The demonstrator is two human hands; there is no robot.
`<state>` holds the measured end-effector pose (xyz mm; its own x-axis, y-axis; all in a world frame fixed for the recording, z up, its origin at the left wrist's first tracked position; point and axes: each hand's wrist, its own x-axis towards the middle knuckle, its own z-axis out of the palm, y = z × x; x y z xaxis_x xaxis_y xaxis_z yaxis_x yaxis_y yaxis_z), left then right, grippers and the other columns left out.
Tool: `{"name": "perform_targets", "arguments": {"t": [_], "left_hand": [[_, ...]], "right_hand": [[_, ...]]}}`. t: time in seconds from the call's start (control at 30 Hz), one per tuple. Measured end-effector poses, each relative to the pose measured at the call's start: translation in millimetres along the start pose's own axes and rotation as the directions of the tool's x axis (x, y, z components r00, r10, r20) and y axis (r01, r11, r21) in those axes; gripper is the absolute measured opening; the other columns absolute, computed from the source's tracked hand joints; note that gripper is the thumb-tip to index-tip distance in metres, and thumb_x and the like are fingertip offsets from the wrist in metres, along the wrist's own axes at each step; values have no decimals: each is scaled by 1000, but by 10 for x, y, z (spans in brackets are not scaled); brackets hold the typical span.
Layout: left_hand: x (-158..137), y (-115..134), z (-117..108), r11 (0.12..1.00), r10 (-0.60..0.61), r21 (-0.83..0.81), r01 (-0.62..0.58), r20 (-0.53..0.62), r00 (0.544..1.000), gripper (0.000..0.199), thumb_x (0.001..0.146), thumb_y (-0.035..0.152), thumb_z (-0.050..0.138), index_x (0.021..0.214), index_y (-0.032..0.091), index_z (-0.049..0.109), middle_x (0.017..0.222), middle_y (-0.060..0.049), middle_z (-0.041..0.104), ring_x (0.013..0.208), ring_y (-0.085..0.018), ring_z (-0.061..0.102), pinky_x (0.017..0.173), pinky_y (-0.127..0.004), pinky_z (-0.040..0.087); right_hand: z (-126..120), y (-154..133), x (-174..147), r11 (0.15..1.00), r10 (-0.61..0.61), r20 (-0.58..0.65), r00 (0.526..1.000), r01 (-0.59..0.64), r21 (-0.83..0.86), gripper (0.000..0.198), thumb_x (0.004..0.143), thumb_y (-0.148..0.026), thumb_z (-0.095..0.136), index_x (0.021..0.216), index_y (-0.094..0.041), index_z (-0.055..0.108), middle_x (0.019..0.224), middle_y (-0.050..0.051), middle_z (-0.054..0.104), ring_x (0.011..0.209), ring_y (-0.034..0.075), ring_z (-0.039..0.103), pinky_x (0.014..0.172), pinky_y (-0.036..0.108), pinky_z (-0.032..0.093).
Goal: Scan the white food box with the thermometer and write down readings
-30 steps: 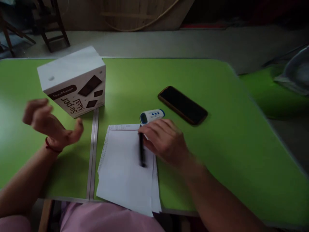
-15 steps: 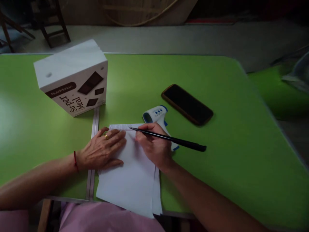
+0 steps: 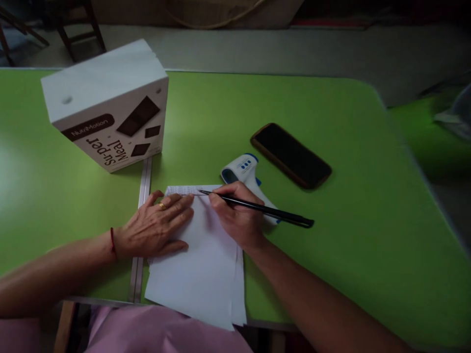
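Several sheets of white paper point(image 3: 198, 274) lie stacked before me, with small handwriting along the top edge. My left hand point(image 3: 158, 225) rests flat on their left side, fingers stretched out, a gold ring on one finger and a red string at the wrist. A black pen point(image 3: 272, 212) is pinched in my right hand point(image 3: 239, 215), its tip at the end of the written lines. Just beyond that hand lies a white and blue infrared thermometer point(image 3: 245, 169), its handle partly hidden behind my fingers.
A white NutriMotion box point(image 3: 110, 108) stands at the left on the green table point(image 3: 349, 235). A dark phone point(image 3: 292, 156) in a brown case lies to the right, past the thermometer. A metal seam point(image 3: 137, 279) crosses the tabletop left of the paper. Behind stands a wooden chair point(image 3: 79, 32).
The view has shifted slightly, so the box, thermometer and phone sit a little differently. My right hand holds the pen with its tip near the same spot; my left hand stays on the paper.
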<state>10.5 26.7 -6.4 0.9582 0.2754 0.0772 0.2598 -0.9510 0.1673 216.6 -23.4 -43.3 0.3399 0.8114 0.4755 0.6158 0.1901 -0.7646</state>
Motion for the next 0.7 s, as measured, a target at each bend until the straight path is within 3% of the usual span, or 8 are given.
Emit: {"name": "perform_targets", "arguments": {"t": [0.53,0.7], "left_hand": [[26,26,-3,1000,-3,-9,4,20,1000,59,93,54,51,130,9,47,148,-19,41,128,-34,42,101,-54,35],[22,21,6,1000,-11,-12,11,24,1000,58,94,54,47,131,9,46,148,-20,41,128,-34,42,102,-55,34]], "right_hand": [[-3,-27,17,999,-25,48,999,26,-25,10,80,-24,59,71,-21,57,58,-4,61,51,10,55,50,22,46],[-12,-49,26,1000,12,56,998,-12,-12,9,78,-23,59,70,-21,56,58,-4,60,51,11,54,51,23,47]]}}
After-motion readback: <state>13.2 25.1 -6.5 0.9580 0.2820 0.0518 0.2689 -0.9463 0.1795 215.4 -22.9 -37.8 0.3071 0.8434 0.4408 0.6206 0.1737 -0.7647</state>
